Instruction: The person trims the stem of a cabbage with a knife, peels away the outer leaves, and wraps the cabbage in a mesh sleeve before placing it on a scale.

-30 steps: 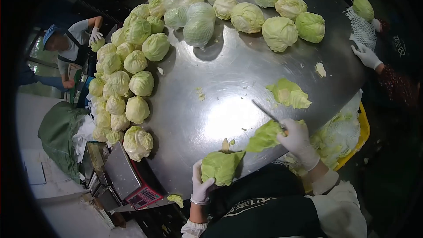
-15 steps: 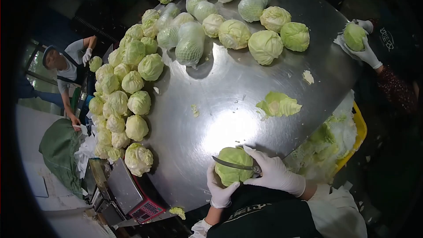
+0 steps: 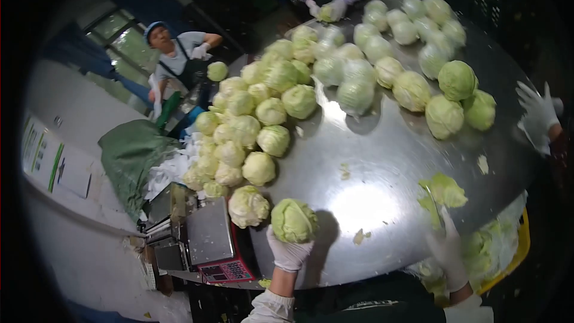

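Observation:
My left hand (image 3: 290, 252), in a white glove, is closed around the underside of a green cabbage (image 3: 295, 220). This cabbage is lifted beside a paler one (image 3: 248, 206) at the near end of the heap. Off to the right, my gloved right hand (image 3: 447, 254) is smeared by motion. A knife (image 3: 431, 198) sticks up from it, its thin curved blade over a loose leaf (image 3: 447, 191) on the metal table (image 3: 335, 251).
Heaped cabbages (image 3: 242, 131) line the table's left side, with wrapped ones (image 3: 356, 93) behind. A scale (image 3: 218, 242) stands at near left, a yellow crate (image 3: 519, 257) of trimmings at right. A co-worker's gloved hand (image 3: 536, 113) is at the right edge; two other people work farther back.
My hands have parted: the left carried the cabbage leftward to the heap, the right took the knife rightward. The right-hand co-worker's cabbage now sits among those on the table. My view turned left.

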A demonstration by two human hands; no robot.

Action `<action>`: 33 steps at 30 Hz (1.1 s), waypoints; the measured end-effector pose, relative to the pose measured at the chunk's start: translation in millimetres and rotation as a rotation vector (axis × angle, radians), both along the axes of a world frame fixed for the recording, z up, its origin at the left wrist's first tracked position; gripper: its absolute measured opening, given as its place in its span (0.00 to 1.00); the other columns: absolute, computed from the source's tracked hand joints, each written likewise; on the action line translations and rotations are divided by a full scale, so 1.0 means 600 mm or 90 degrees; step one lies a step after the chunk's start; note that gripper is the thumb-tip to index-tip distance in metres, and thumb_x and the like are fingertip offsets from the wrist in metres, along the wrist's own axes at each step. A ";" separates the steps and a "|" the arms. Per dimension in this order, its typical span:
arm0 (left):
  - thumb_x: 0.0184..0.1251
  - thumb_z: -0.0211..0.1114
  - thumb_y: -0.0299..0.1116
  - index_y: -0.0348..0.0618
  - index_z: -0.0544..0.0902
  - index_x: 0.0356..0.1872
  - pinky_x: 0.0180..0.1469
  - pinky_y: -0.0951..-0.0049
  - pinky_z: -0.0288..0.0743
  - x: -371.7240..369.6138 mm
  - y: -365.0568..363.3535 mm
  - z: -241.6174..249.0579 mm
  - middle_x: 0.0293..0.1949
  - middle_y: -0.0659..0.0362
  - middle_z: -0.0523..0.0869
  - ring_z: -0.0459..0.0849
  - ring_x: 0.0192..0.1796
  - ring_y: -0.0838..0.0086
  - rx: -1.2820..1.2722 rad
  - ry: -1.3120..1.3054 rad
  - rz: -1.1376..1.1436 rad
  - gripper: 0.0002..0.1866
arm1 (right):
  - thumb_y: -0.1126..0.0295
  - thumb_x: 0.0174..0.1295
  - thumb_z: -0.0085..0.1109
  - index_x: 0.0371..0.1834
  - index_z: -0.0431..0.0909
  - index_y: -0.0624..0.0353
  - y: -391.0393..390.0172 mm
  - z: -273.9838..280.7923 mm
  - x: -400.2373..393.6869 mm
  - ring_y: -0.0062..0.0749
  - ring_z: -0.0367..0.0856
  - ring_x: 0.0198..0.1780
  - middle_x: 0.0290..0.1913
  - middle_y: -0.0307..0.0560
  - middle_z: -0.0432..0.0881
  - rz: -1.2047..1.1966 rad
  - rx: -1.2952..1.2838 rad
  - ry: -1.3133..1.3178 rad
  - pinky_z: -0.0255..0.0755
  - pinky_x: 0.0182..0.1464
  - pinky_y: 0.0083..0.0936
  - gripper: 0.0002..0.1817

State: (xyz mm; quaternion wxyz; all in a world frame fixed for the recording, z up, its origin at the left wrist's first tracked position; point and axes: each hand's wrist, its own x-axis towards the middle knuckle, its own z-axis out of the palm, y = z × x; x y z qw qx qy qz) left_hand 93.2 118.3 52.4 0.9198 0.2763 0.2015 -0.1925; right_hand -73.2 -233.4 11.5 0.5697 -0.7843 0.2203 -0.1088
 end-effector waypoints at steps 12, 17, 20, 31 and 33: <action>0.63 0.65 0.63 0.61 0.67 0.73 0.66 0.45 0.70 0.379 0.332 0.038 0.72 0.60 0.66 0.67 0.70 0.57 0.505 -0.311 0.392 0.40 | 0.76 0.58 0.64 0.67 0.70 0.71 0.006 -0.088 -0.010 0.47 0.83 0.60 0.60 0.65 0.80 0.015 0.005 0.026 0.75 0.61 0.31 0.31; 0.67 0.67 0.53 0.48 0.61 0.75 0.57 0.62 0.78 0.456 0.195 0.027 0.69 0.51 0.71 0.78 0.63 0.58 0.541 -0.273 0.116 0.41 | 0.60 0.61 0.62 0.66 0.71 0.52 0.005 -0.024 -0.013 0.48 0.85 0.51 0.69 0.46 0.73 0.103 -0.300 0.181 0.80 0.51 0.41 0.29; 0.67 0.70 0.39 0.47 0.69 0.71 0.44 0.72 0.80 0.423 -0.004 -0.027 0.56 0.56 0.78 0.82 0.47 0.72 0.691 -0.449 -0.105 0.33 | 0.63 0.61 0.63 0.65 0.73 0.52 -0.013 -0.060 -0.028 0.47 0.87 0.44 0.68 0.48 0.75 0.037 -0.328 0.140 0.81 0.49 0.39 0.27; 0.35 0.84 0.52 0.63 0.59 0.78 0.71 0.39 0.61 0.351 -0.548 -0.038 0.77 0.44 0.57 0.60 0.74 0.41 1.208 -1.108 -0.354 0.62 | 0.64 0.61 0.64 0.61 0.77 0.58 -0.086 -0.037 -0.246 0.45 0.86 0.45 0.58 0.55 0.81 -0.251 -0.246 0.123 0.79 0.51 0.37 0.24; 0.36 0.84 0.53 0.72 0.57 0.79 0.70 0.32 0.59 0.351 -0.607 -0.013 0.80 0.55 0.55 0.57 0.77 0.42 1.397 -1.231 -0.409 0.62 | 0.67 0.60 0.63 0.57 0.76 0.64 -0.067 -0.021 -0.269 0.53 0.83 0.47 0.50 0.62 0.80 -0.223 -0.108 0.332 0.77 0.51 0.39 0.23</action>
